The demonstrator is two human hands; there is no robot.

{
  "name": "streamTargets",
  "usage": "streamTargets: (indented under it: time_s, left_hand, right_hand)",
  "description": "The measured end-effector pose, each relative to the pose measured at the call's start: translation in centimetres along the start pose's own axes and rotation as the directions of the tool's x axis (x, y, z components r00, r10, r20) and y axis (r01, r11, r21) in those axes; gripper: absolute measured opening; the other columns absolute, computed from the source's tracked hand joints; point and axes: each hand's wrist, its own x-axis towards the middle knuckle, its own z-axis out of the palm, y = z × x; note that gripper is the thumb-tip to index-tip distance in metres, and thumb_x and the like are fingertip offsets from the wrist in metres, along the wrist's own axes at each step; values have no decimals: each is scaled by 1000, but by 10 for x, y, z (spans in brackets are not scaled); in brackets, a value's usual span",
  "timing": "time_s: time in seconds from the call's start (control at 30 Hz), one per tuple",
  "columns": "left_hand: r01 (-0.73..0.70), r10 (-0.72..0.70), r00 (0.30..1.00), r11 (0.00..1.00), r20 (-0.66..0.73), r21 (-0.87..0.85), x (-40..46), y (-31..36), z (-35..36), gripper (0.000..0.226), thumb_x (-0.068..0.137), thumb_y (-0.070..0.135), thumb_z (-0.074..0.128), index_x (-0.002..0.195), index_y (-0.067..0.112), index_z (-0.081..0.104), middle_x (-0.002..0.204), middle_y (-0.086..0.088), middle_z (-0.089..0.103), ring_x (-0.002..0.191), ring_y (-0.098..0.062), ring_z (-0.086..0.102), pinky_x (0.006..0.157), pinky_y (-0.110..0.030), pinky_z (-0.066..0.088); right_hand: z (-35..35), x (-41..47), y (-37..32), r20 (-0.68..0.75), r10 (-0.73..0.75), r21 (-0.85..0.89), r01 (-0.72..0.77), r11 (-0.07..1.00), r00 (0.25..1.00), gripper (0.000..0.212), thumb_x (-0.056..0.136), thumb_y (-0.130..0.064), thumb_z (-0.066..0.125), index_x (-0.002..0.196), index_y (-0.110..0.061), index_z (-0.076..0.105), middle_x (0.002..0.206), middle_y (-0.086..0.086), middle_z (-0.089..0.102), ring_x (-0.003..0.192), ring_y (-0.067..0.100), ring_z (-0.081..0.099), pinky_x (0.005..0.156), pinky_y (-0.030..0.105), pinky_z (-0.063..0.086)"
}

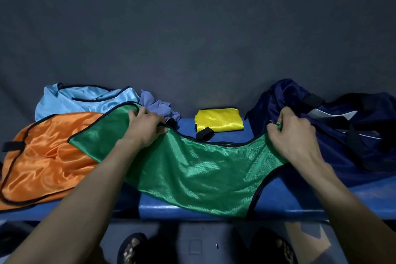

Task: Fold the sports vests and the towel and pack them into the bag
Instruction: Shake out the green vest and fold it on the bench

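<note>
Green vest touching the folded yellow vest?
Apart. The head view shows bare blue bench between the green vest and the folded yellow vest.

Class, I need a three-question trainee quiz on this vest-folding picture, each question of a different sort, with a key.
1. True or false: the yellow vest is already folded.
2. What do the left hand and right hand grip? A orange vest B green vest C towel
3. Fill in: the navy bag lies at the bench's ____ end.

Key: 1 true; 2 B; 3 right.
</note>
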Motion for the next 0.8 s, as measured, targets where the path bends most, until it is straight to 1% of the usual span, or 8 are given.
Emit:
streamTargets:
  time_s: [0.13,0.27,0.4,0.5,0.6,0.67,0.73,0.8]
  left_hand:
    - [44,-36,998,988,-60,146,0,-3,15,27,93,51,61,109,31,69,116,3,64,118,-27,41,101,-49,24]
    - [54,-45,996,992,-82,113,4,-3,13,30,95,53,58,110,30,67,116,0,59,121,-30,38,103,-51,24]
    - [15,-5,995,995,-98,94,5,-7,6,12,99,30,55,101,29,67,103,2,55,113,-29,39,99,-49,24]
    - [34,-4,977,990,-215,137,0,-12,10,7,95,26,64,98,26,70,101,-1,59,108,-32,43,97,-50,25]
    - [-110,129,938,991,-323,77,-10,19,8,9,92,33,69,97,25,69,102,-2,62,102,-31,51,92,-47,33]
    - [-335,301,915,938,-267,-91,-26,56,8,16,97,40,58,102,27,65,105,2,61,100,-24,54,87,-42,43]
    - [-464,454,886,862,-95,-206,-46,89,20,35,101,53,44,122,30,61,121,3,58,114,-19,52,98,-42,44]
    - [-529,539,840,839,59,-127,-60,105,38,53,101,63,30,146,38,43,152,3,42,141,-22,33,118,-51,26]
  right_hand:
    - [-1,0,2,-17,14,21,-13,1000,1000,17,89,-19,54,84,-9,41,65,13,51,60,35,47,59,43,38]
    - [-4,0,4,-33,58,114,-54,992,998,16,91,-18,53,84,-8,42,66,13,53,63,36,48,64,43,38]
    - [-9,1,10,-50,104,185,-94,978,993,16,90,-18,54,84,-8,44,65,13,53,65,38,49,64,41,36]
    - [-13,0,13,-46,131,195,-120,973,990,16,90,-19,55,85,-8,45,67,13,52,68,38,50,65,41,36]
    - [-15,-2,15,-33,157,201,-147,968,987,15,90,-20,55,87,-7,47,69,9,51,70,37,48,67,40,35]
    - [-16,-1,17,-25,183,222,-173,960,983,16,90,-21,56,86,-8,48,70,8,52,72,37,48,67,39,34]
    - [-18,-1,20,-23,202,242,-191,951,979,18,90,-23,56,84,-8,48,71,8,53,75,36,49,68,38,33]
    - [-25,-2,26,-29,220,270,-204,941,975,21,90,-24,58,80,-8,49,70,8,54,77,35,50,69,38,34]
